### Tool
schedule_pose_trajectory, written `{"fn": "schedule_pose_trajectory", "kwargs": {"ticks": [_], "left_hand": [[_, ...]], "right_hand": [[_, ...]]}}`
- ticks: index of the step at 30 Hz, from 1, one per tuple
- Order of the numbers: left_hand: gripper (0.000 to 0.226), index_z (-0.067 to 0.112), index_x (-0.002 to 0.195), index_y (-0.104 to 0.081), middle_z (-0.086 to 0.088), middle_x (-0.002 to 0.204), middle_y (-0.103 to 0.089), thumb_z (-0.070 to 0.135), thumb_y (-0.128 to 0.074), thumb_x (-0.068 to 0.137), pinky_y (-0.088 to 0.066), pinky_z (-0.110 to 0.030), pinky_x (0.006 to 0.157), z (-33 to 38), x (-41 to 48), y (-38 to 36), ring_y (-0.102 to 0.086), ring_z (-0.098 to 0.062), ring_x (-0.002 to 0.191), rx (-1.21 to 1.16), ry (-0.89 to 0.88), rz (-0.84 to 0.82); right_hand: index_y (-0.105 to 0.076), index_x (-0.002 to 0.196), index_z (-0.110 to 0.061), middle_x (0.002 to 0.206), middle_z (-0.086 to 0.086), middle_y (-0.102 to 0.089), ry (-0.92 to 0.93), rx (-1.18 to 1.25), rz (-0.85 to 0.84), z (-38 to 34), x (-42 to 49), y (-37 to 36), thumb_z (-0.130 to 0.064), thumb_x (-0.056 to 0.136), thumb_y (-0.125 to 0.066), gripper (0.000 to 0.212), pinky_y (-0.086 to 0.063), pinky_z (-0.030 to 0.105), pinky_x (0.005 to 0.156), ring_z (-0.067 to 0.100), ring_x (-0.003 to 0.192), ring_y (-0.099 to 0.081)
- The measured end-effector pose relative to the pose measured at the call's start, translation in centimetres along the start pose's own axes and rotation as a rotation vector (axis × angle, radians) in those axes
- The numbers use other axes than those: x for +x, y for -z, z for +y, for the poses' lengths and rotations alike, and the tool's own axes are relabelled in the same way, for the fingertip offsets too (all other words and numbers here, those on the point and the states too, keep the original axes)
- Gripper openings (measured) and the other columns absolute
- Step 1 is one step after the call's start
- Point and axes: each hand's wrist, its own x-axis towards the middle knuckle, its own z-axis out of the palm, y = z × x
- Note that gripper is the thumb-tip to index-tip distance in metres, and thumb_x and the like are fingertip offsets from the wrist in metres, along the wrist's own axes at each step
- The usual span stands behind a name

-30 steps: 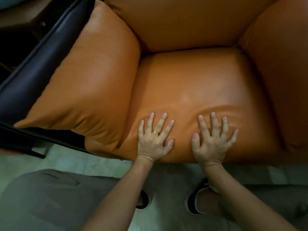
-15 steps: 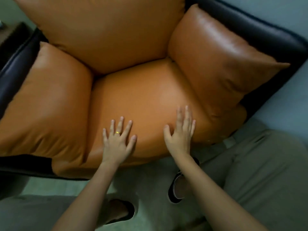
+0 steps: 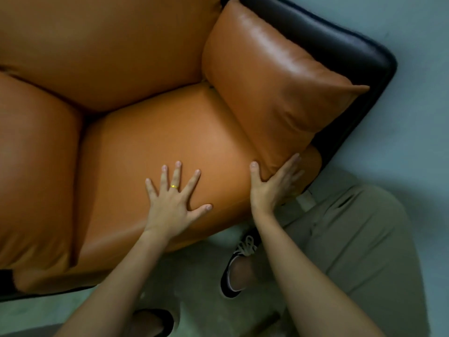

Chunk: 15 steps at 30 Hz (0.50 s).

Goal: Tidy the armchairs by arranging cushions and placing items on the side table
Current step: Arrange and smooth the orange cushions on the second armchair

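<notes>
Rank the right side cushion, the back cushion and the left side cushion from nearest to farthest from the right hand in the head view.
1. Right side cushion: touching, its front corner between the thumb and fingers of the right hand.
2. Back cushion: up and to the left, behind the seat.
3. Left side cushion: far left, across the seat.

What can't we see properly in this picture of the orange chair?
Head view:
Back cushion: top cut off by the upper edge.
Left side cushion: cut off by the left edge.
Right hand: its fingers are blurred against the right side cushion, so pinching or just pushing is unclear.
Side table: outside the view.
</notes>
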Motion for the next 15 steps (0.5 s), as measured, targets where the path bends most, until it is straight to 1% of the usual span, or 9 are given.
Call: {"fn": "schedule_pose_trajectory", "kwargs": {"ticks": [2,4,6,8,10,13,15], "left_hand": [[0.092,0.047,0.155,0.009,-0.008,0.168,0.007,0.094,-0.013,0.079,-0.007,-0.073,0.114,0.1,0.5,0.0,0.007,-0.04,0.153,0.007,-0.003,0.002],[0.093,0.046,0.156,0.006,-0.008,0.168,0.005,0.093,-0.015,0.079,-0.008,-0.073,0.115,0.3,0.6,-0.2,0.004,-0.04,0.153,0.018,-0.006,0.028],[0.092,0.045,0.157,-0.001,-0.009,0.168,0.0,0.092,-0.019,0.08,-0.01,-0.071,0.115,0.1,0.7,-0.9,-0.001,-0.04,0.153,0.028,-0.006,0.063],[0.093,0.043,0.158,-0.008,-0.01,0.168,-0.006,0.091,-0.024,0.079,-0.011,-0.069,0.116,-0.1,1.1,-1.6,-0.007,-0.04,0.152,0.04,-0.006,0.098],[0.094,0.042,0.158,-0.011,-0.011,0.167,-0.009,0.09,-0.027,0.079,-0.011,-0.068,0.116,-0.2,1.5,-1.9,-0.008,-0.04,0.152,0.047,-0.004,0.096],[0.093,0.041,0.158,-0.009,-0.01,0.168,-0.007,0.09,-0.024,0.081,-0.011,-0.068,0.116,0.1,1.1,-1.5,-0.006,-0.039,0.153,0.037,-0.012,0.081],[0.092,0.041,0.158,-0.007,-0.01,0.168,-0.006,0.089,-0.022,0.082,-0.011,-0.069,0.116,0.2,0.9,-0.9,-0.005,-0.039,0.153,0.028,-0.011,0.064]], "right_hand": [[-0.001,0.16,-0.023,0.168,0.006,-0.007,-0.008,0.024,0.063,-0.2,0.1,-0.9,-0.074,0.085,-0.048,0.103,-0.01,0.072,0.115,0.038,0.154,0.002],[-0.005,0.16,-0.018,0.167,0.009,-0.014,-0.037,0.021,0.15,-0.9,0.6,-2.1,-0.074,0.085,-0.044,0.101,-0.011,0.069,0.116,0.04,0.153,-0.003],[-0.009,0.16,-0.015,0.166,0.011,-0.019,-0.074,-0.015,0.234,-1.2,0.9,-3.3,-0.073,0.085,-0.042,0.1,-0.011,0.065,0.116,0.04,0.153,-0.007],[-0.011,0.16,-0.013,0.165,0.011,-0.021,-0.083,-0.065,0.27,-1.1,1.0,-4.0,-0.071,0.085,-0.042,0.099,-0.01,0.061,0.117,0.038,0.152,-0.008],[-0.011,0.16,-0.012,0.165,0.012,-0.022,-0.096,-0.09,0.271,-0.9,1.2,-4.3,-0.071,0.086,-0.041,0.099,-0.01,0.06,0.118,0.038,0.153,-0.009],[-0.008,0.16,-0.015,0.165,0.012,-0.02,-0.084,-0.075,0.198,-0.8,0.9,-3.5,-0.074,0.086,-0.039,0.1,-0.014,0.065,0.117,0.039,0.153,-0.007],[-0.007,0.16,-0.019,0.167,0.008,-0.017,-0.05,-0.007,0.145,-0.8,0.7,-2.4,-0.072,0.089,-0.034,0.093,-0.01,0.062,0.118,0.036,0.153,-0.003]]}}
